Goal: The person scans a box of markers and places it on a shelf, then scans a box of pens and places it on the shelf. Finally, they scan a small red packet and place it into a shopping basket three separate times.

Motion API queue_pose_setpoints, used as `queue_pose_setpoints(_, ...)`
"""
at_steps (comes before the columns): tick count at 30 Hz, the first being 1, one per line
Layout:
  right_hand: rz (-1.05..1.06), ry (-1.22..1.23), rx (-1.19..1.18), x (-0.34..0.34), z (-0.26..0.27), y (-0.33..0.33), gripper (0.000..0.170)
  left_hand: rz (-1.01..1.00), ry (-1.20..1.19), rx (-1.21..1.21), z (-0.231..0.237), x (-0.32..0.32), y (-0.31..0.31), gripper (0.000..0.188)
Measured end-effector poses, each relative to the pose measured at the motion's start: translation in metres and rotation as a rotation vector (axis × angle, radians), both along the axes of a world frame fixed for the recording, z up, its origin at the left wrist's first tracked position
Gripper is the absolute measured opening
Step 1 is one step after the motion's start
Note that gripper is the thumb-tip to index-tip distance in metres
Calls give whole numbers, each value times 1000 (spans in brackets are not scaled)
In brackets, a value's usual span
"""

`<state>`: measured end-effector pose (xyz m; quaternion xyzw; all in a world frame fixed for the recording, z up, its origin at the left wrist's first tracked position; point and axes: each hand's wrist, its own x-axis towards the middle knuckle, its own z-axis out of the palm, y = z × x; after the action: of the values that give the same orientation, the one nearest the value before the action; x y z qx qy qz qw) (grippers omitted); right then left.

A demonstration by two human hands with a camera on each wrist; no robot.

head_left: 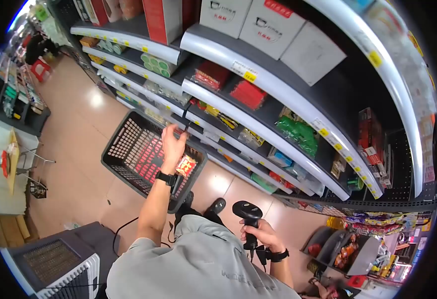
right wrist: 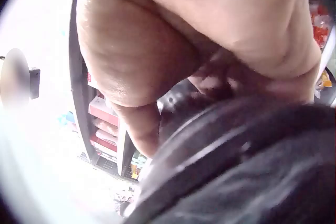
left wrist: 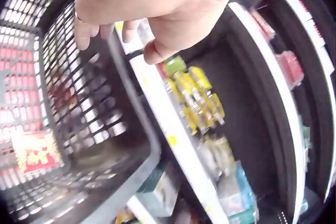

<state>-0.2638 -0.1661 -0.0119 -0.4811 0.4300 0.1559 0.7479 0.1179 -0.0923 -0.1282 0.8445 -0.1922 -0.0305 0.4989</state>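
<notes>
My right hand (head_left: pixel 264 235) grips the handle of a black barcode scanner (head_left: pixel 248 212) in front of the grey shirt. In the right wrist view, the fingers (right wrist: pixel 131 50) curl round its dark body, seen very close. Over a dark grey shopping basket (head_left: pixel 124 127) reaches my left hand (head_left: pixel 173 145), near the shelf side of the rim. Its fingers (left wrist: pixel 83 36) hang loosely bent with nothing held in the left wrist view. A red and yellow packet (head_left: pixel 186 166) lies inside the basket, at the end nearer my body.
Tall shelving (head_left: pixel 218 92) runs along the right, stocked with boxes, red packs and a green bag (head_left: pixel 298 133). Yellow packets (left wrist: pixel 197 95) lie on a shelf beside the basket. A grey slatted appliance (head_left: pixel 54 264) stands at lower left. A black cable (head_left: pixel 121 229) trails near my body.
</notes>
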Motion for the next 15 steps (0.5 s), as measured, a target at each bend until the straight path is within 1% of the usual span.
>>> queue_pose_setpoints(1, 10, -39, 30, -5, 0, -9, 30, 0, -20, -39, 27, 3, -12, 39)
queue_pose_setpoints(3, 30, -93, 50, -10, 1, -24, 29, -41, -325, -152, 53, 15, -36, 40)
queue_pose_setpoints(4, 46, -127, 34, -13, 2, -29, 29, -52, -413, -167, 75, 16, -48, 40)
queue_pose_setpoints(5, 59, -158, 20, -18, 2, -32, 29, -64, -420, -163, 93, 17, -60, 42)
queue_pose_setpoints(7, 32, -179, 1, -30, 0, -36, 31, -94, -550, -143, 112, 26, -83, 45)
queue_pose_setpoints(8, 11, -165, -53, -35, 2, -39, 31, -99, -559, -146, 118, 30, -92, 45)
queue_pose_setpoints(9, -15, -151, -108, -40, 5, -42, 32, -73, -603, -98, 121, 36, -103, 48)
queue_pose_setpoints(11, -86, -161, -144, -57, 4, -47, 34, -37, -656, 6, 123, 49, -122, 55)
queue_pose_setpoints(13, -196, -156, -162, -72, 0, -51, 35, -47, -650, 88, 130, 57, -133, 60)
queue_pose_setpoints(14, -225, -151, -202, -79, -4, -53, 34, -64, -613, 193, 133, 61, -139, 67)
queue_pose_setpoints(15, -280, -158, -191, -84, -6, -54, 33, -92, -588, 201, 134, 65, -146, 73)
